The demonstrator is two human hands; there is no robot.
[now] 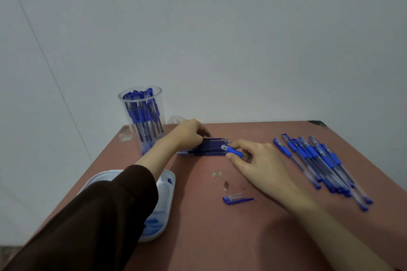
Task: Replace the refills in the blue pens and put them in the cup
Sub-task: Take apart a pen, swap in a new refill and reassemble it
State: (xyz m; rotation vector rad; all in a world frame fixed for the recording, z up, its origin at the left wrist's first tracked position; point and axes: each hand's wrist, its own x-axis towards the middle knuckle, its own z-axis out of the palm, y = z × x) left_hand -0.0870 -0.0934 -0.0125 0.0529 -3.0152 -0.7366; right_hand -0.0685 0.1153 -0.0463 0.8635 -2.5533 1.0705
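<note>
Curling down over a flat row of dark blue refills (pixel 211 148), the left hand (pixel 188 133) has its fingers bent onto their left ends, knuckles up; whether it pinches a single refill or only presses the row cannot be told. The right hand (pixel 262 163) lies just beside the right ends of those refills and pinches one pen barrel (pixel 234 151) between thumb and forefinger, the blue grip section pointing left, the other fingers loosely bent over it. The refills lie side by side near the back of the reddish table (pixel 220 237), too close together for a sure count. One clear plastic cup (pixel 143 116) stands at the back left corner, packed with capped blue pens standing upright. A heap of loose blue pens (pixel 319 160), about eight, overlapping so the number is unsure, lies to the right of the right hand. Between the arms lie one blue cap (pixel 236 200), one small metal tip (pixel 225 185) and a few pale scraps (pixel 217 174). One white tray (pixel 164 204) with blue marks sits partly under the dark sleeve (pixel 99 215) of the left arm
</note>
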